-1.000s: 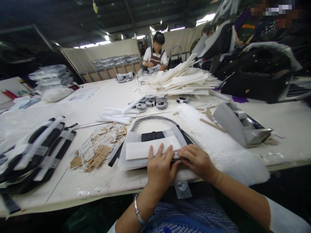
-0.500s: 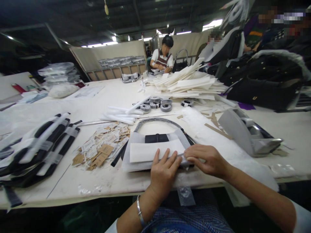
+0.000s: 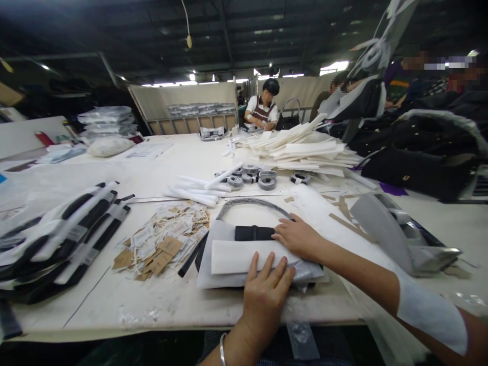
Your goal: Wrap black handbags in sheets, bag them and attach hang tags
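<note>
A black handbag lies flat in front of me, its wrapped handle (image 3: 254, 202) arching away from me. Pale translucent paper (image 3: 219, 281) covers much of the bag, and a black band (image 3: 246, 233) shows above a white foam sheet (image 3: 231, 258). My left hand (image 3: 267, 292) rests on the foam's lower right part, fingers spread. At the bag's right side, my right hand (image 3: 303, 238) lies with fingers stretched over the paper and the band's right end. Clear plastic film (image 3: 310, 269) sits at the bag's lower right corner.
Paper tags (image 3: 168, 249) are heaped left of the bag, with wrapped black straps (image 3: 84, 229) farther left. White tubes (image 3: 194, 190), coiled straps (image 3: 267, 180) and stacked foam sheets (image 3: 305, 147) lie beyond. A grey sheet-like piece (image 3: 381, 229) stands right. A co-worker (image 3: 263, 112) sits opposite.
My right hand has moved from the foam's lower right corner up and away, to the black band's right end. My left hand stays on the foam. The view has shifted slightly.
</note>
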A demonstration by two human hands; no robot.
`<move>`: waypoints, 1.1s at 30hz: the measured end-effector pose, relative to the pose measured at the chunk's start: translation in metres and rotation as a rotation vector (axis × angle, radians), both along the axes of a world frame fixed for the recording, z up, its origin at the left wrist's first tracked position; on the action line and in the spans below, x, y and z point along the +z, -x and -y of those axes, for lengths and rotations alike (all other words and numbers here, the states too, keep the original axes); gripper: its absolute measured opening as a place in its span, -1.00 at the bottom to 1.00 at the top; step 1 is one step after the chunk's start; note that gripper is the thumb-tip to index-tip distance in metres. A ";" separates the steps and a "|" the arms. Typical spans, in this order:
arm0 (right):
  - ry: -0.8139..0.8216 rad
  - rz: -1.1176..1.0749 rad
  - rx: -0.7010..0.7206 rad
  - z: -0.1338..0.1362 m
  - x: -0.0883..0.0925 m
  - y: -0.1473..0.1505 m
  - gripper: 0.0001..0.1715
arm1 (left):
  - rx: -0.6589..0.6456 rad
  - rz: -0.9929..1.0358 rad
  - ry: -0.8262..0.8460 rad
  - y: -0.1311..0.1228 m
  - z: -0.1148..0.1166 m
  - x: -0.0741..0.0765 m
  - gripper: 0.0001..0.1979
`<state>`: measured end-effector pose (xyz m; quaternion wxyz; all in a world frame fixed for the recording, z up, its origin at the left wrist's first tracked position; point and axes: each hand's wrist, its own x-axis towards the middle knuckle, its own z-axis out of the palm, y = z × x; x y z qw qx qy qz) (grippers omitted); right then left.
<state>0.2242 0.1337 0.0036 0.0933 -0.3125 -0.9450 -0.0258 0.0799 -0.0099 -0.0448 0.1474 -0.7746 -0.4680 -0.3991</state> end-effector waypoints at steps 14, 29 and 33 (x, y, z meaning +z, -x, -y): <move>-0.040 -0.476 0.151 0.136 -0.005 -0.087 -0.41 | -0.057 -0.043 0.095 0.006 0.003 0.007 -0.74; -0.044 -0.573 0.098 0.188 -0.061 -0.078 -0.43 | -0.050 -0.125 0.061 0.008 0.001 0.010 -0.73; -0.038 -0.548 0.076 0.210 -0.063 -0.088 -0.37 | -0.059 -0.126 0.045 0.008 0.000 0.008 -0.72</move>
